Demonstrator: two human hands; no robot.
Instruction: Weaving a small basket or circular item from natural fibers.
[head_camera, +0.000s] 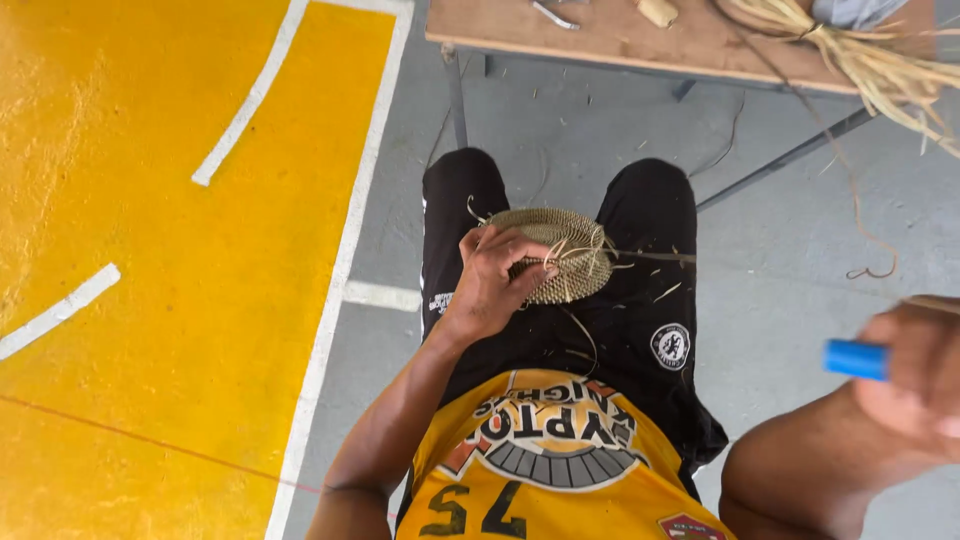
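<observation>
A round woven disc (560, 255) rests on the person's lap, gripped at its near edge by the left hand (490, 280); well right of the disc, the blurred right hand (915, 365) is closed on a blue handle (853, 359), with loose straw (880, 65) on the wooden table (600, 35) beyond the disc

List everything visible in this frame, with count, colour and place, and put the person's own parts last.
woven disc: one, tan, on the lap, gripped by the left hand
loose fibre bundle: one, pale straw, on the bench at top right
wooden bench: one, brown, top edge
blue handle: one, blue, sticking out of the right hand
floor marking: yellow with white lines, left side
left hand: one, on the disc rim
right hand: one, blurred, right edge
</observation>
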